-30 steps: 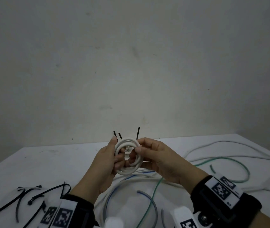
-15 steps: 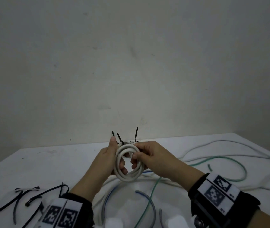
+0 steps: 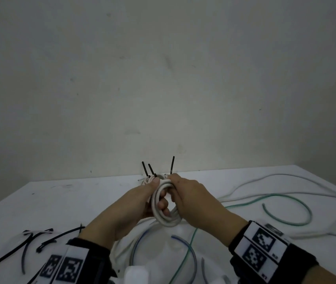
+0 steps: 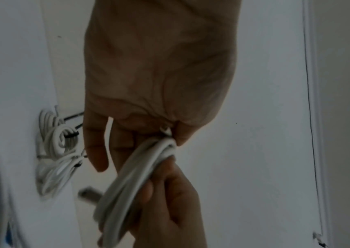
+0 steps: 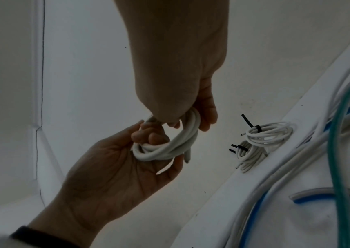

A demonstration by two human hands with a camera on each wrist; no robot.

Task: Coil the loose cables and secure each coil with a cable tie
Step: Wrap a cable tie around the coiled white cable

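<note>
Both hands hold a small coil of thick white cable point(image 3: 164, 219) above the white table point(image 3: 70, 201). My left hand point(image 3: 158, 193) grips its left side, thumb on top and fingers through the loop. My right hand point(image 3: 175, 186) pinches the upper right part of the coil point(image 5: 169, 146). In the left wrist view the coil point(image 4: 135, 176) runs between the two hands and a free cable end sticks out near its lower part. Two or three tied white coils point(image 5: 269, 132) with black tie tails lie behind the hands point(image 3: 149, 178).
Loose black cable ties point(image 3: 30, 238) lie at the front left. A green cable point(image 3: 285, 223), long white cables point(image 3: 265, 179) and a grey-blue cable point(image 3: 183, 239) sprawl over the right and front of the table. A pale wall stands close behind.
The coil has turned from facing me as a flat ring to nearly edge-on and sits a little lower. Both hands have kept hold of it.
</note>
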